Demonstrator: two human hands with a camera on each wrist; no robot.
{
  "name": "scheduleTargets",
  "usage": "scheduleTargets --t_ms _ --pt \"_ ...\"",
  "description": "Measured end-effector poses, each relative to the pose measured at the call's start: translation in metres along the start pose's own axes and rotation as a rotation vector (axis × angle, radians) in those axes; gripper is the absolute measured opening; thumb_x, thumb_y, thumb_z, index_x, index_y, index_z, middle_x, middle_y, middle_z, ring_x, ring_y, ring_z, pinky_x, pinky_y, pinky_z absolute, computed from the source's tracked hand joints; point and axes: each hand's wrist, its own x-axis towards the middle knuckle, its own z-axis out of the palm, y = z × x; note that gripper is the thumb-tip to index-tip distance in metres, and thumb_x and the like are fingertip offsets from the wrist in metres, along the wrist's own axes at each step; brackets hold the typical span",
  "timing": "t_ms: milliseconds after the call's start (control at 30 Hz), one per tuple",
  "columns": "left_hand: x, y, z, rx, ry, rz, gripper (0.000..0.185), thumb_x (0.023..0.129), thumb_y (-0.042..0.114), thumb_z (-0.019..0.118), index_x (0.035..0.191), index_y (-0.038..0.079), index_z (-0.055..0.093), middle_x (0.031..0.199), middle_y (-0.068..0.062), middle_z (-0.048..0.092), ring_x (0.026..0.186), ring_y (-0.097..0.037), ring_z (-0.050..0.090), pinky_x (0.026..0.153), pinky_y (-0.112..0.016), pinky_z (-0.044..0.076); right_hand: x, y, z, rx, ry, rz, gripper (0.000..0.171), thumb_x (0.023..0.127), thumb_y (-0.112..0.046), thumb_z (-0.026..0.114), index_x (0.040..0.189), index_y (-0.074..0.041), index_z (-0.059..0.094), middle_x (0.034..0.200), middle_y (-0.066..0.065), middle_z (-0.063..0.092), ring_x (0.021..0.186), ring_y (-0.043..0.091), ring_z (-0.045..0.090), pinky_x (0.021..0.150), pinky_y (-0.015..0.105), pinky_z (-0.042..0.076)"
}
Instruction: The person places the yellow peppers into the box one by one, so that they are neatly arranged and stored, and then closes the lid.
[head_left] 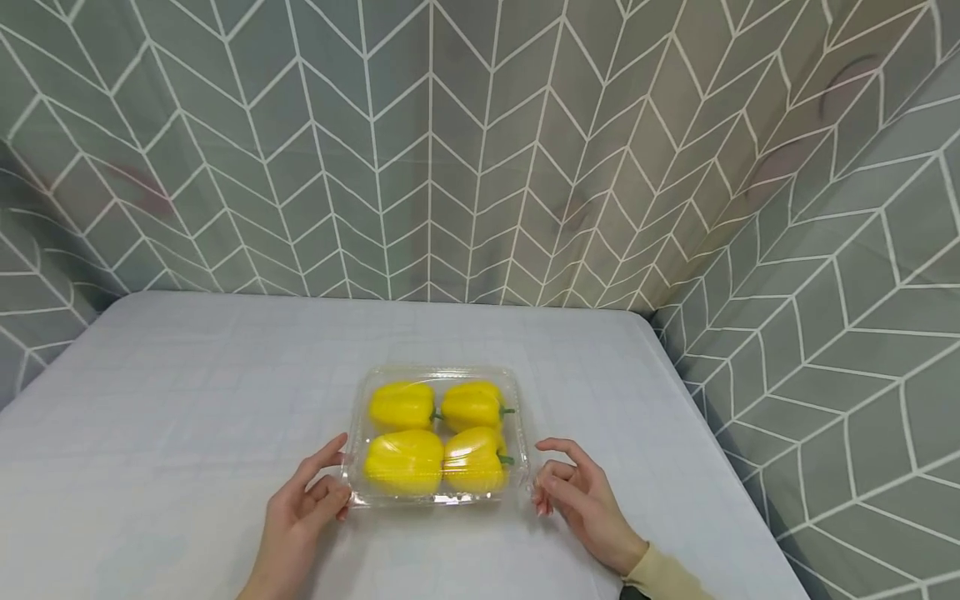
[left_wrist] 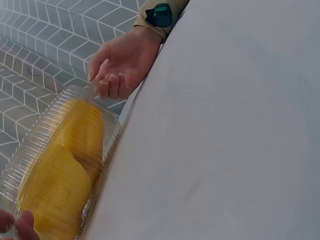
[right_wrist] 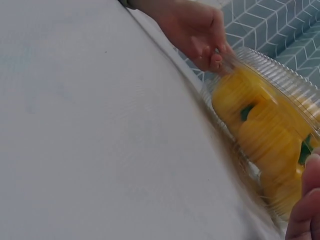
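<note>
A clear plastic clamshell container (head_left: 420,501) lies on the table with its lid over several yellow bell peppers (head_left: 405,462), their green stems pointing right. At its front left corner, my left hand (head_left: 300,508) pinches the edge between thumb and fingers, the index finger stretched along the side. My right hand (head_left: 581,500) pinches the front right corner, its index finger raised off the container. The left wrist view shows the right hand (left_wrist: 125,65) at the container's far corner. From the right wrist view, the left hand (right_wrist: 195,32) grips the opposite corner.
A white cloth covers the table (head_left: 187,375), which spreads out around the container. Grey curtains (head_left: 450,167) with a white chevron pattern hang behind the table and along both sides. A dark wrist device (left_wrist: 161,16) sits on the right wrist beside a tan sleeve.
</note>
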Motion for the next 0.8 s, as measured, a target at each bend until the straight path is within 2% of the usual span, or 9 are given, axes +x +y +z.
scheduleTargets --t_ms 133,233,333,433,533,667,800 --pt "-0.001 -0.001 0.004 -0.057 0.029 -0.011 0.058 0.092 -0.009 0.061 0.147 0.001 0.045 0.117 -0.001 0.054 0.068 -0.013 0.053 0.057 -0.022 0.047 -0.003 0.003 -0.006 0.027 -0.040 -0.035 0.041 0.103 0.003 0.041 0.144 -0.002 0.037 0.090 0.003 0.066 0.080 0.013 0.063 0.072 0.026 0.056" --pt "-0.002 0.000 0.007 -0.073 0.066 -0.047 0.059 0.091 -0.009 0.063 0.147 -0.001 0.046 0.115 0.001 0.057 0.067 -0.012 0.054 0.057 -0.022 0.047 -0.003 0.005 -0.009 0.046 -0.066 -0.057 0.043 0.103 0.005 0.038 0.145 -0.005 0.038 0.091 0.003 0.065 0.081 0.014 0.064 0.074 0.027 0.057" --pt "-0.003 0.003 0.010 -0.021 0.076 -0.107 0.056 0.093 -0.004 0.064 0.147 0.005 0.049 0.118 0.002 0.058 0.071 -0.015 0.058 0.060 -0.021 0.050 -0.003 0.005 -0.010 0.048 -0.058 -0.043 0.043 0.103 0.005 0.038 0.145 -0.005 0.039 0.092 0.003 0.066 0.081 0.014 0.064 0.074 0.026 0.057" --pt "-0.003 0.004 0.011 0.035 0.053 -0.149 0.052 0.097 0.001 0.060 0.146 0.011 0.050 0.122 0.000 0.055 0.074 -0.019 0.060 0.064 -0.021 0.052 -0.003 0.003 -0.008 0.033 -0.024 0.001 0.041 0.103 0.002 0.042 0.143 -0.005 0.040 0.093 0.002 0.067 0.081 0.013 0.064 0.075 0.025 0.056" --pt "-0.002 0.005 0.010 0.047 0.029 -0.150 0.052 0.098 0.000 0.056 0.147 0.014 0.047 0.124 -0.004 0.052 0.074 -0.020 0.060 0.065 -0.023 0.053 -0.003 0.000 -0.006 0.012 0.006 0.021 0.040 0.103 0.001 0.044 0.142 -0.003 0.040 0.093 0.002 0.067 0.082 0.013 0.063 0.076 0.025 0.057" --pt "-0.001 0.004 0.008 0.068 0.021 -0.139 0.049 0.102 0.005 0.053 0.148 0.017 0.045 0.123 -0.002 0.052 0.077 -0.018 0.062 0.069 -0.023 0.055 -0.002 -0.002 -0.004 -0.024 0.041 0.001 0.038 0.103 -0.001 0.045 0.141 0.001 0.041 0.092 0.002 0.066 0.081 0.013 0.061 0.075 0.027 0.057" --pt "-0.001 0.004 0.007 0.101 0.030 -0.096 0.044 0.104 0.007 0.048 0.147 0.014 0.046 0.121 0.001 0.056 0.078 -0.016 0.062 0.070 -0.023 0.054 -0.002 -0.003 -0.003 -0.123 0.150 -0.060 0.034 0.103 -0.002 0.046 0.135 0.010 0.042 0.089 0.005 0.064 0.077 0.015 0.060 0.070 0.028 0.055"
